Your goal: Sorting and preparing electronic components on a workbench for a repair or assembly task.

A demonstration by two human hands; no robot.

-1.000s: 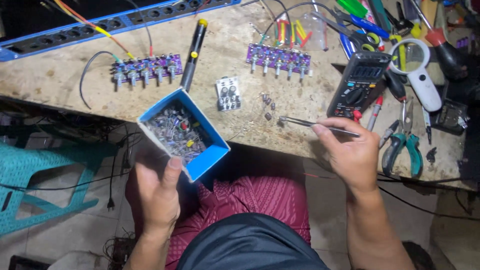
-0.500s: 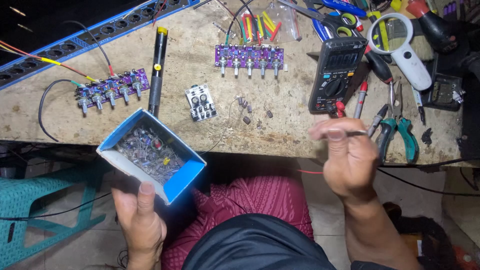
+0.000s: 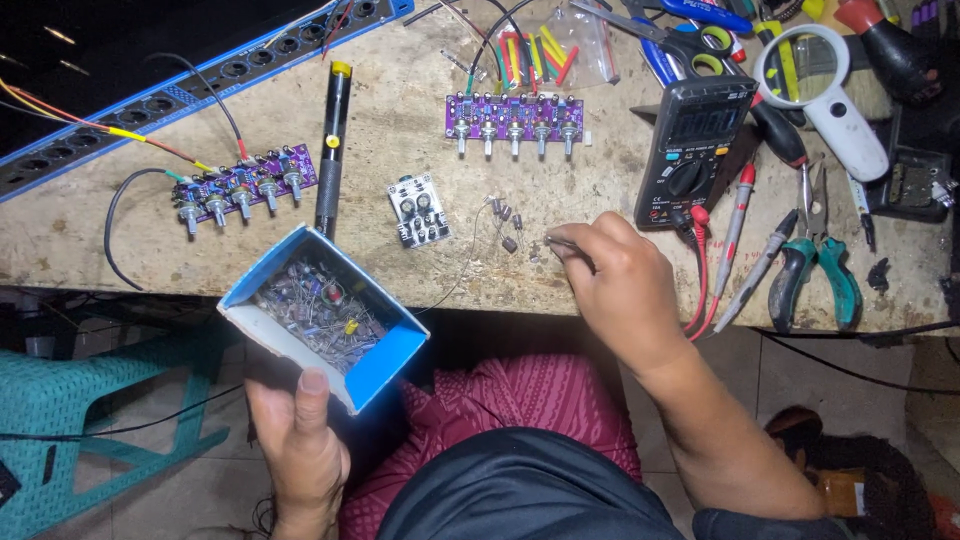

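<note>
Low in the frame, left of centre, the left hand [image 3: 298, 450] grips a small blue cardboard box [image 3: 322, 318] from below, thumb pressed on its near wall; the box is tilted and full of small electronic components. Right of centre, the right hand [image 3: 618, 280] is closed on thin metal tweezers [image 3: 566, 243], whose tip rests on the table [image 3: 80, 225] just beside a few loose components [image 3: 505, 222]. A small white circuit board [image 3: 418, 209] lies left of these. A black multimeter [image 3: 694, 150] sits above the right hand, and green-handled pliers [image 3: 818, 265] lie further right.
</note>
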